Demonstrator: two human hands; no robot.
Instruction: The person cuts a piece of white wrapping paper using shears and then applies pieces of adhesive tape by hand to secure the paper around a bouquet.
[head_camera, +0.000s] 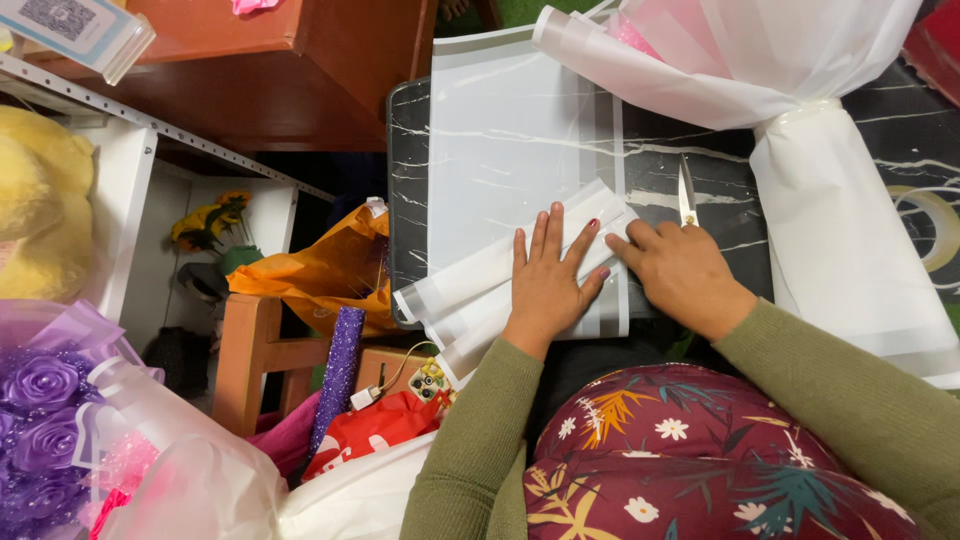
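Counter (700, 180) of black marble carries a translucent white wrapping sheet (510, 140), folded near its front edge; left hand (550, 280) presses flat there, fingers spread, right hand (680, 270) beside, fingers open, scissors (687, 192) just beyond.

Single head cam, looking straight down, close in on the black marble-patterned tabletop (700, 190) at frame centre/upper right; wearer's torso filling bottom right, shelving at upper left.

One scissors (687, 193), perhaps two sheets (520, 150).
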